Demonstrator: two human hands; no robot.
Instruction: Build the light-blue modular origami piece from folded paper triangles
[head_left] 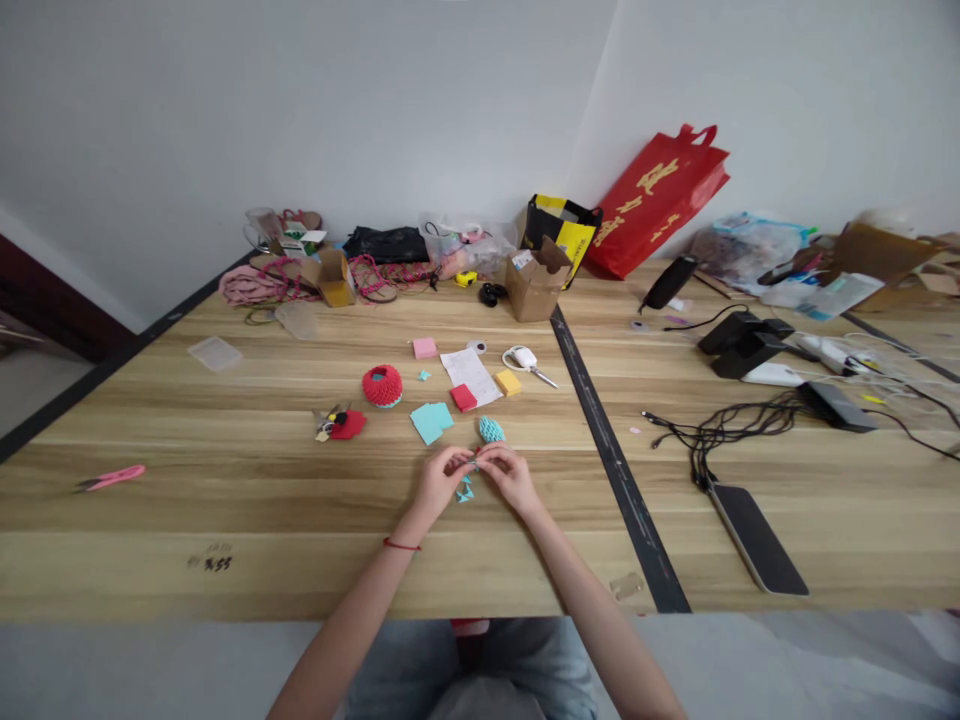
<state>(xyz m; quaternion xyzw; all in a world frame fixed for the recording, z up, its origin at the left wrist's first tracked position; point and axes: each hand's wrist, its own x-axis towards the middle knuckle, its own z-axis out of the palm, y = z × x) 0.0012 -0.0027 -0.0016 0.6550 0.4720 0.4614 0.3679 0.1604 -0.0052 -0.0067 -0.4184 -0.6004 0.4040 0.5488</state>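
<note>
My left hand (pixel 440 482) and my right hand (pixel 510 477) meet above the table, fingertips pinched together on a small folded paper piece (pixel 474 464), mostly hidden by the fingers. A few teal folded pieces (pixel 465 492) lie just below them. Right behind my hands sits a teal egg-shaped paper model (pixel 491 430). Teal paper squares (pixel 430 423) are to the left, with a red paper pad (pixel 463 398) and a yellow pad (pixel 508 383) farther back. A round red paper model (pixel 382 386) with an open top stands to the left.
White-handled scissors (pixel 529 363) lie near a printed sheet (pixel 469 375) and a pink pad (pixel 424 348). Pink thread snips (pixel 112 478) are far left. A cardboard box (pixel 536 282) and a red bag (pixel 656 205) stand at the back. Black cables (pixel 739 425) and a dark flat device (pixel 757 538) lie right.
</note>
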